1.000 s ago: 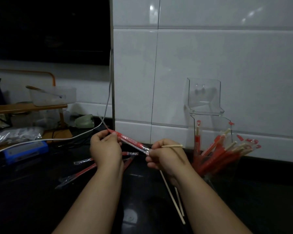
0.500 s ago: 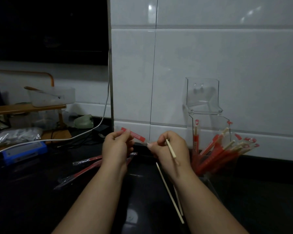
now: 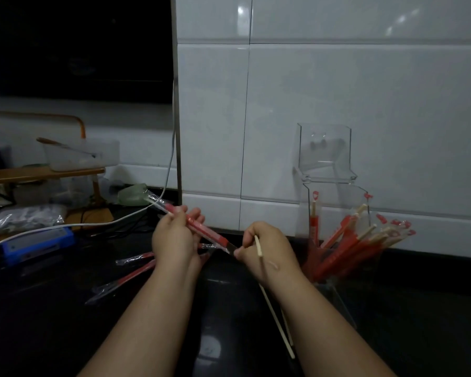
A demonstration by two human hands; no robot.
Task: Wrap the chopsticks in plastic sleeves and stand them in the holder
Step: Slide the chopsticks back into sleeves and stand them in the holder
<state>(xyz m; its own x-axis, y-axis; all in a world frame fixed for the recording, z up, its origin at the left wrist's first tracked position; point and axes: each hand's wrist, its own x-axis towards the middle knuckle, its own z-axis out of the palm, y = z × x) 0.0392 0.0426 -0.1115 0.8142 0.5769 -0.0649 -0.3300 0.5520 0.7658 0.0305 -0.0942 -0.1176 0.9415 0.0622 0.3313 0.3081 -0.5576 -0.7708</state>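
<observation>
Over black counter (image 3: pixel 52 322), left grip (image 3: pixel 172 238) clasps red-printed clear sleeve (image 3: pixel 207 234); right grip (image 3: pixel 269 251) pinches its end, holding bare chopsticks (image 3: pixel 275 319).

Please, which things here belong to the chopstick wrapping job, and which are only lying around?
Job:
- red plastic sleeve, held by left hand and right hand
- bare chopsticks in right hand
- clear holder with wrapped chopsticks
- spare sleeves

Lying around:
- blue box
- white cable
- plastic tub on wooden rack
- plastic bag
</observation>
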